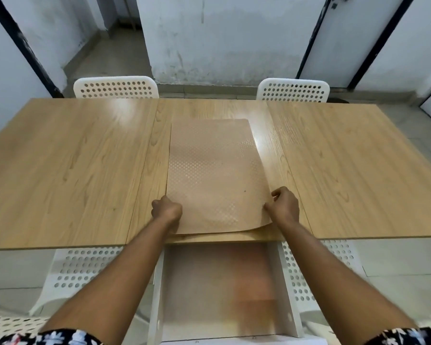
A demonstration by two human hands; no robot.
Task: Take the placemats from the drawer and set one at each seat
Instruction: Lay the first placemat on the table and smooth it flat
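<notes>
A stack of tan placemats [214, 170] with a dotted texture lies on the middle strip of the wooden table [67, 170], long side pointing away from me. My left hand [166, 210] grips the stack's near left corner. My right hand [284, 205] pinches its near right edge, where the top mat curls up off the one below. Under the table's near edge a white drawer [288, 290] stands pulled out toward me; its bottom looks blurred and pinkish, and I cannot tell if anything lies in it.
Two white perforated chairs stand at the far side, one on the left [116, 87] and one on the right [292, 89]. Two more white chairs [80, 267] [334, 257] flank the drawer on my side. Walls and dark door frames rise beyond the table.
</notes>
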